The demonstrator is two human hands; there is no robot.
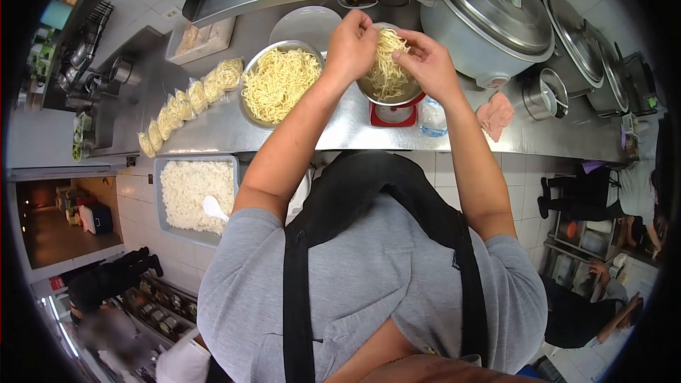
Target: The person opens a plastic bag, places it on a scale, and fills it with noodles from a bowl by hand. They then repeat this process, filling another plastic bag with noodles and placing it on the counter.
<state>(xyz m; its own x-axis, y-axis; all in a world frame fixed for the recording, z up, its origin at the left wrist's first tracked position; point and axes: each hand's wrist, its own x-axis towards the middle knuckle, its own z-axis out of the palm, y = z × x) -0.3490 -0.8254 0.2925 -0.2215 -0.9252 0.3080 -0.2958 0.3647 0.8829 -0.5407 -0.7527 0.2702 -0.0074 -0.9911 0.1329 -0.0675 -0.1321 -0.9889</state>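
Although they are tangled, the held noodles look pale yellow.

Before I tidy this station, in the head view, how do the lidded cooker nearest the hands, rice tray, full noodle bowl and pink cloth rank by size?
1. Lidded cooker
2. Rice tray and full noodle bowl: close in size, and differing nearness to the camera makes ranking them unsure
3. Pink cloth

Pale yellow noodles, red scale, white rice, pink cloth, black apron, grey shirt
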